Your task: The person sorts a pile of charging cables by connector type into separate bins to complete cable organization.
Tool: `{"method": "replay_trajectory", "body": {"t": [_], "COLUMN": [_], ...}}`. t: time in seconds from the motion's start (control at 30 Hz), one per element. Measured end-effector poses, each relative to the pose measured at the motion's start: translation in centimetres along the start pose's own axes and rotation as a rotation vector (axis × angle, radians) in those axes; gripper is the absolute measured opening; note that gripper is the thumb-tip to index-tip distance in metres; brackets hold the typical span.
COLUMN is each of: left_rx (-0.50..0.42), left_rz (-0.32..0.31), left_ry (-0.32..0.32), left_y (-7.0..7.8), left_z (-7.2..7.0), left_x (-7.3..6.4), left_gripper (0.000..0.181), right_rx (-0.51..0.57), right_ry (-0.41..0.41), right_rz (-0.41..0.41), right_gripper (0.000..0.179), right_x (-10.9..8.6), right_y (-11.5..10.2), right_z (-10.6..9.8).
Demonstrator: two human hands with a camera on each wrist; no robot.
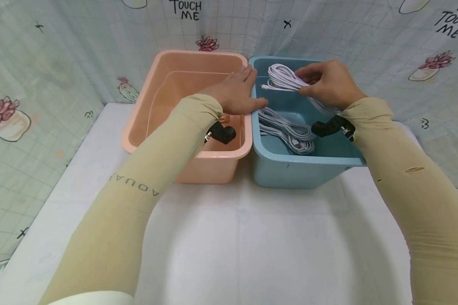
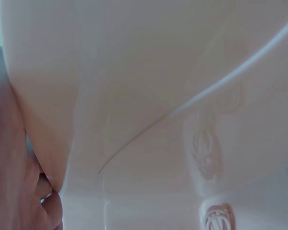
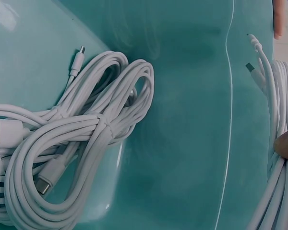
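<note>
My right hand (image 1: 330,84) pinches a coiled bundle of white charging cable (image 1: 282,78) above the far part of the blue bin (image 1: 286,171). In the right wrist view, the thumb (image 3: 287,143) presses across the strands of that bundle, with a plug end sticking out. Lower in the blue bin lie more looped white USB cables (image 1: 288,129), their connectors showing in the right wrist view. My left hand (image 1: 236,91) rests with fingers extended over the adjoining rims of the peach bin (image 1: 206,169) and the blue bin. It holds nothing.
Inside the peach bin sits a small coil (image 2: 217,218), partly hidden by the left arm in the head view. Both bins stand side by side on a white-covered table (image 1: 236,245). A patterned cloth (image 1: 233,25) hangs right behind them.
</note>
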State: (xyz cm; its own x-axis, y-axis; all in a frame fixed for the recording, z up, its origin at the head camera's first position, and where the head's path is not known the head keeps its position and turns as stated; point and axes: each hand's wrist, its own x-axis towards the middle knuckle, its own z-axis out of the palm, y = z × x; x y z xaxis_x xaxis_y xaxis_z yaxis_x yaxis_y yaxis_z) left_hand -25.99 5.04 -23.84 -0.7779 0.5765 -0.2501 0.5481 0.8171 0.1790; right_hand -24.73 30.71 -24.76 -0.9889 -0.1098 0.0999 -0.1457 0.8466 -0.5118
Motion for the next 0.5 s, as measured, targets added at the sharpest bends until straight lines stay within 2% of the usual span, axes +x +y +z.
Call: {"method": "replay_trajectory", "body": {"t": [0.1,0.33,0.5], "left_rx": [0.002,0.012,-0.009], "left_rz": [0.0,0.001,-0.016], "left_ry": [-0.007,-0.016,-0.021], "left_y": [-0.02,-0.11,-0.18], "left_z": [-0.06,0.02,0.48], "left_x": [-0.01,0.14,0.2], "left_gripper": [0.098,0.098,0.1], "right_rx": [-0.007,0.079,0.067], "right_ry": [-0.008,-0.011,0.001], "right_rz": [-0.001,-0.006,0.004], "right_gripper": [0.049,0.051,0.048], "right_x": [-0.08,-0.41,-0.38], "right_y": [-0.03,-0.05,-0.03], "right_z": [-0.05,-0.01,0.56]}}
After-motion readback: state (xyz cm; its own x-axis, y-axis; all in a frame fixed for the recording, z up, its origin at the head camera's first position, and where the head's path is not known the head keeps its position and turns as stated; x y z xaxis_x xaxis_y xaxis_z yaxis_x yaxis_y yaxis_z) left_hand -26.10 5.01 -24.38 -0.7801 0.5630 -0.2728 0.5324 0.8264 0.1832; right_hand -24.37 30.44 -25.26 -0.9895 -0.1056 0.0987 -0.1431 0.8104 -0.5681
